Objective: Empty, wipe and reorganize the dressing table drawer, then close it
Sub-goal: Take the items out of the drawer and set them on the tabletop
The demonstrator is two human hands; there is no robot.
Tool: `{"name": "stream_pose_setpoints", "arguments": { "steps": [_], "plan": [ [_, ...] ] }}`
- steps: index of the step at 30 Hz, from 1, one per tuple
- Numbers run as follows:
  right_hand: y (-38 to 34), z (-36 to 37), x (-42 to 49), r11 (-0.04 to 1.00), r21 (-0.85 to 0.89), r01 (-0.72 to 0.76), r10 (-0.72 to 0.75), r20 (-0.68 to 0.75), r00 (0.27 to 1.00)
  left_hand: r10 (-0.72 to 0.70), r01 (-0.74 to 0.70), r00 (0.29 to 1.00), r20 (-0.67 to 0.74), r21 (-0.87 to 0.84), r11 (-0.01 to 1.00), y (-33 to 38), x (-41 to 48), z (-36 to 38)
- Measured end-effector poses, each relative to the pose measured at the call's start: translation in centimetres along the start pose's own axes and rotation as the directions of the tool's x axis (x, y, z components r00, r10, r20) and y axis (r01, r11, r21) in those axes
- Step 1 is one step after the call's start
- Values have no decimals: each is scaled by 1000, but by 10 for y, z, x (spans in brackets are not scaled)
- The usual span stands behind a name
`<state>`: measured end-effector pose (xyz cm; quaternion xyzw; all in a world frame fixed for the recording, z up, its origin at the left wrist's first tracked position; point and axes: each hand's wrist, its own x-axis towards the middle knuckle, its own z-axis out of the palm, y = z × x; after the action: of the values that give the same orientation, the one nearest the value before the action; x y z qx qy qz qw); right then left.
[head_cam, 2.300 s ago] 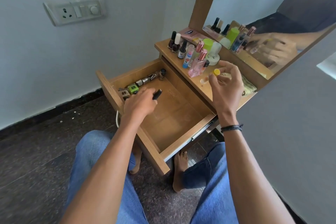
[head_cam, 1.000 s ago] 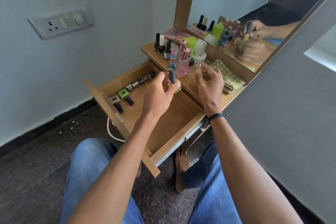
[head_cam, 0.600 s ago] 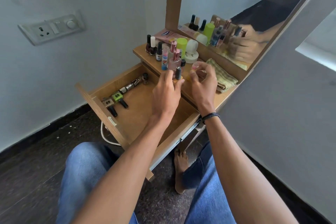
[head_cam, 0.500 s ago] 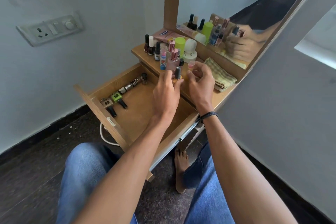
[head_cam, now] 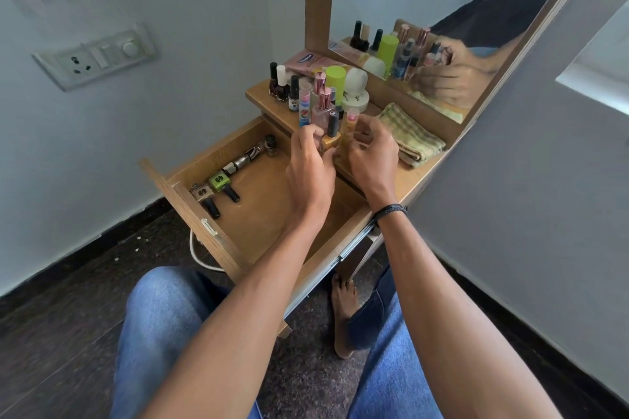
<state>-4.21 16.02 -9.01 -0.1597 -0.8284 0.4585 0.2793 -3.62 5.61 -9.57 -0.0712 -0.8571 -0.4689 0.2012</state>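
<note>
The wooden drawer of the dressing table stands pulled out. A green nail polish bottle, a grey one and several more bottles lie along its left wall. My left hand grips a gold nail polish bottle with a black cap, upright at the tabletop's front edge. Right beside it, my right hand pinches a small pink-topped bottle.
Several cosmetic bottles and jars crowd the left end of the tabletop. A folded checked cloth lies to the right below the mirror. A white cable hangs under the drawer. My knees are below.
My left hand took a black-capped bottle out of the drawer and carried it up to the tabletop edge. My right hand stayed at the tabletop and now holds the small pink-topped bottle.
</note>
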Motion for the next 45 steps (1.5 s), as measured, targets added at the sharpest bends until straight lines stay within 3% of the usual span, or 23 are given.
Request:
{"name": "stream_pose_setpoints", "arguments": {
  "steps": [10,15,18,21,24,26,30,33,39,45],
  "plan": [
    [0,1,-3,1000,25,-17,16,13,1000,-32,32,999,-4,-3,999,-2,2,3],
    [0,-2,-5,999,26,41,-38,-107,993,-12,12,1000,-25,10,1000,-16,-4,-18],
    [-1,-7,-12,994,39,106,-97,-185,978,-65,67,998,-20,137,988,-44,2,-49],
    [-3,-11,-28,969,54,241,-223,-236,946,-185,115,973,138,402,908,-81,14,-84],
    [-4,0,-60,932,-11,363,-361,-140,922,-301,13,892,337,646,763,-109,22,-110],
    [-6,15,-83,902,-91,422,-423,14,906,-321,-69,865,386,725,685,-117,28,-117],
    [-7,43,-116,892,-189,411,-310,406,860,-446,-163,765,465,810,564,-117,42,-116],
    [-2,53,-127,871,-237,430,-257,525,811,-546,-224,690,475,858,462,-119,47,-110],
    [6,54,-119,909,-278,310,-144,489,860,-520,-230,697,493,841,489,-123,47,-106],
    [5,55,-122,874,-335,353,-124,547,828,-390,-282,717,578,752,596,-127,39,-107]
  ]
}}
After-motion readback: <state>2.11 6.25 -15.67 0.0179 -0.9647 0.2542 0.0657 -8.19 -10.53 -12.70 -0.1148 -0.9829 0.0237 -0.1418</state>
